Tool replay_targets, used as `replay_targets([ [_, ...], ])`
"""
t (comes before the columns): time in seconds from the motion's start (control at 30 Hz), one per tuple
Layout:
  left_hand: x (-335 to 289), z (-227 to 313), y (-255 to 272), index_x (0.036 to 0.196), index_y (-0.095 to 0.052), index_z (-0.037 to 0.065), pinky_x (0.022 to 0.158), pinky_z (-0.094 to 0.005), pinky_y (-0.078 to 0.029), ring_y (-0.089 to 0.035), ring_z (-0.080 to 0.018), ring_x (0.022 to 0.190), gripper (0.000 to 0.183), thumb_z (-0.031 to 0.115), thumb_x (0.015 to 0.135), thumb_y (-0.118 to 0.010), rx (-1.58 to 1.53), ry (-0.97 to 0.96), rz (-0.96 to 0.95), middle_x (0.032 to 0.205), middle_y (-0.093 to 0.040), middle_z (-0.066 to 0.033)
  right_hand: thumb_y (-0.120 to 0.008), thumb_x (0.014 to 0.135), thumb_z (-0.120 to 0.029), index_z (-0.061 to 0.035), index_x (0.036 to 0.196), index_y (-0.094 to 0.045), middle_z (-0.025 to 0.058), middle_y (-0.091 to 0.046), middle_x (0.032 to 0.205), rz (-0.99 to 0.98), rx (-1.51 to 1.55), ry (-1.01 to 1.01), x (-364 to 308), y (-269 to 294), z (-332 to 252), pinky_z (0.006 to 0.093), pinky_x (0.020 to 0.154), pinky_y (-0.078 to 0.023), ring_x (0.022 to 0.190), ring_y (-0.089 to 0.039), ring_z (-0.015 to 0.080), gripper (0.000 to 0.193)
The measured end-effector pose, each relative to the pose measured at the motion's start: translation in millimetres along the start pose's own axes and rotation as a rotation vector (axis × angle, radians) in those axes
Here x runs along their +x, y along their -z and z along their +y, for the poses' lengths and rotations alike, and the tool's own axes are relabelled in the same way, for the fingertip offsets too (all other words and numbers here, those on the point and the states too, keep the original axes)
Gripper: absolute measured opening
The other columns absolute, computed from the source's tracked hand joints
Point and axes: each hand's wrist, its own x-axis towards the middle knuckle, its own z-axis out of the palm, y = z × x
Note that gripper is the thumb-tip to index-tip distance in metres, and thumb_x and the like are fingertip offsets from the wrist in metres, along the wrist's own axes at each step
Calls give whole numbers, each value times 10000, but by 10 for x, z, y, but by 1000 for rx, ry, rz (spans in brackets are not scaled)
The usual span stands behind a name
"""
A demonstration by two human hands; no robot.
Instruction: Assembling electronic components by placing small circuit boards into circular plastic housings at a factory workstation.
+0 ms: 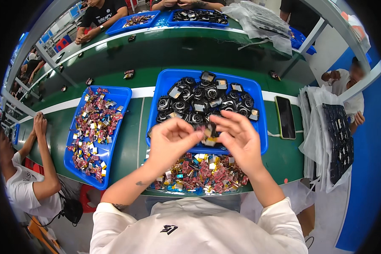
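Small black module with a gold-foil tab [208,134] sits pinched between both hands, just over near rim of the blue plastic tray of black round parts [258,91]. Left hand [171,142] & right hand [238,139]: fingertips pressed on it. Looks like mid-assembly; needs fine fingertip alignment. Loose red/gold foil pieces [201,173] heaped below.

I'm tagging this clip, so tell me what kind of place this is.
Most likely an electronics assembly line in a factory. A long green workbench carries blue trays heaped with small black round parts and red-and-gold pieces, and other workers sit along it.
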Motion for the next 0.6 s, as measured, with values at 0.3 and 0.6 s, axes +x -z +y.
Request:
replay_targets([
  [0.3,1990,-11,147,889,-730,64,736,-327,-522,-692,-198,748,351,343,695,-813,747,-156,396,809,-725,-77,-574,913,-16,0,1142,-549,105,-662,1060,133,-119,-13,-13,82,18,269,819,-490,1007,-632,148,231],
  [0.6,2739,-498,134,1022,-722,87,845,-395,-530,-657,-294,1032,498,363,631,-857,1174,304,195,1091,-690,-118,-636,859,-37,-27,964,-657,65,-693,976,112,-529,54,31,103,55,257,749,-478,879,-627,111,108],
])
